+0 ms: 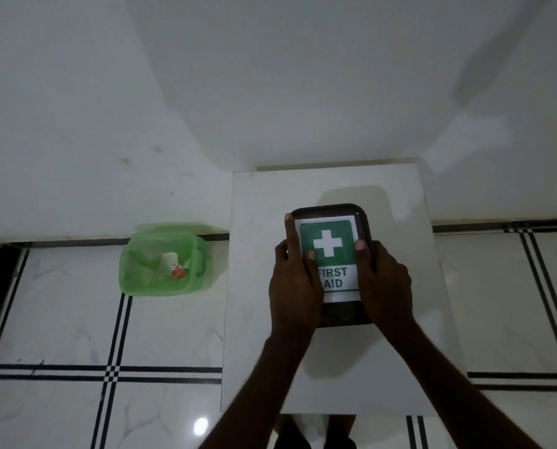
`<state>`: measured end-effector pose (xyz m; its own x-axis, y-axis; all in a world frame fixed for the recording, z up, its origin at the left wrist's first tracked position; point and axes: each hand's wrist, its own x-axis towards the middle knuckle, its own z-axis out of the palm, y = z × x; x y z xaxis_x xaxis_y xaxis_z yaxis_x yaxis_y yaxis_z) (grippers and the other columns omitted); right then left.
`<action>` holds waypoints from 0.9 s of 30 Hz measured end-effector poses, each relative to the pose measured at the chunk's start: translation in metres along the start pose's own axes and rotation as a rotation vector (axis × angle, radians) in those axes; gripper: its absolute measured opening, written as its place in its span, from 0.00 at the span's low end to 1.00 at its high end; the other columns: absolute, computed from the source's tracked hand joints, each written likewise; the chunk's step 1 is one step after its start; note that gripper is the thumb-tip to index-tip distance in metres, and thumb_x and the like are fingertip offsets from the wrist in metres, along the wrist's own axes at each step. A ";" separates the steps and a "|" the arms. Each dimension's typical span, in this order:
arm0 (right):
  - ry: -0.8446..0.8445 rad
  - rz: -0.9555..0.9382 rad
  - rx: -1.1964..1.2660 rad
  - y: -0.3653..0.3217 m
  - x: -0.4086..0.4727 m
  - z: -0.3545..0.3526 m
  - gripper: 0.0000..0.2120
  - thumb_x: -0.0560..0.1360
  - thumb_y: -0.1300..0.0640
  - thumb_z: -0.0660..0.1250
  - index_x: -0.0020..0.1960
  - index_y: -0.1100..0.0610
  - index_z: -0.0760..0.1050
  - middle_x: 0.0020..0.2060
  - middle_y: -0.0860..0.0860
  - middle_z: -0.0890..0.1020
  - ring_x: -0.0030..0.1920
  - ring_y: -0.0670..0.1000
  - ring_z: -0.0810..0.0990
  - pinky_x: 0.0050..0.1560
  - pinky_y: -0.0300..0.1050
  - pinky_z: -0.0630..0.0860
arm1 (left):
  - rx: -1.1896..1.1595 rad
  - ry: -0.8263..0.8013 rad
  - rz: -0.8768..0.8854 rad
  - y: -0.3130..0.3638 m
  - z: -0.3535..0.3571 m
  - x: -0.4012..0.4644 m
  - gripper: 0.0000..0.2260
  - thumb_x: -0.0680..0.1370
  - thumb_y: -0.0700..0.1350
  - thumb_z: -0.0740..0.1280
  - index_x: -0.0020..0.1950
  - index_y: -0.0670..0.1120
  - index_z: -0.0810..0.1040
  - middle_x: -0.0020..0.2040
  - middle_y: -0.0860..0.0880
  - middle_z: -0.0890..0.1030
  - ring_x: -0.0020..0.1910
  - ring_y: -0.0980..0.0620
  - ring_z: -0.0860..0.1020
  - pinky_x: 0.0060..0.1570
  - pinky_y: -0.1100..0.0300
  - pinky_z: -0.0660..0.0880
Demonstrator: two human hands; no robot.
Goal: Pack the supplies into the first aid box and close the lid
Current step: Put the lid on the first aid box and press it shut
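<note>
The first aid box [330, 222] is a dark rounded case with a green-and-white "FIRST AID" label on its lid. It lies flat on a white table [332, 367], lid down. My left hand [295, 286] holds its left side, index finger stretched along the edge and thumb on the label. My right hand [384, 280] grips the right side, thumb on the lid. To the left, on the floor, a green translucent tub [131, 273] holds a few supplies, among them a small white bottle [170, 259] and a red-and-white item [178, 273].
The small white table stands against a white wall [270, 76]. The floor is glossy white tile with black lines [108, 374]. The green tub sits by the wall's base, left of the table. My legs show below the table's near edge.
</note>
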<state>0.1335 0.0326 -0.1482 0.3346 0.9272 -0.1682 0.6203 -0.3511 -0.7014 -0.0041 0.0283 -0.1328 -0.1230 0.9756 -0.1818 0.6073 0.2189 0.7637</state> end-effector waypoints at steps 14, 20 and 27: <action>-0.104 -0.140 -0.112 -0.052 0.089 0.003 0.26 0.80 0.39 0.52 0.30 0.51 0.70 0.26 0.49 0.77 0.30 0.50 0.78 0.33 0.42 0.70 | 0.396 0.027 0.213 0.009 0.005 0.025 0.32 0.82 0.59 0.53 0.83 0.50 0.47 0.83 0.45 0.45 0.82 0.44 0.45 0.77 0.46 0.58; -0.064 -0.161 -0.142 -0.045 0.094 0.009 0.26 0.81 0.39 0.51 0.29 0.52 0.68 0.26 0.50 0.76 0.30 0.53 0.78 0.36 0.45 0.73 | 0.413 0.014 0.212 0.006 0.008 0.026 0.33 0.82 0.60 0.53 0.83 0.51 0.46 0.83 0.46 0.43 0.82 0.44 0.42 0.78 0.48 0.49; -0.026 -0.160 -0.037 -0.043 0.084 0.004 0.24 0.81 0.41 0.50 0.45 0.57 0.75 0.35 0.52 0.81 0.36 0.52 0.82 0.38 0.49 0.80 | 0.264 -0.032 0.195 0.008 -0.001 0.026 0.31 0.82 0.58 0.53 0.82 0.51 0.47 0.83 0.46 0.46 0.82 0.43 0.50 0.78 0.43 0.58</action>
<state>0.1325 0.1264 -0.1347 0.2111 0.9747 -0.0741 0.6904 -0.2023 -0.6945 -0.0028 0.0557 -0.1311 0.0380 0.9968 -0.0706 0.7999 0.0120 0.6000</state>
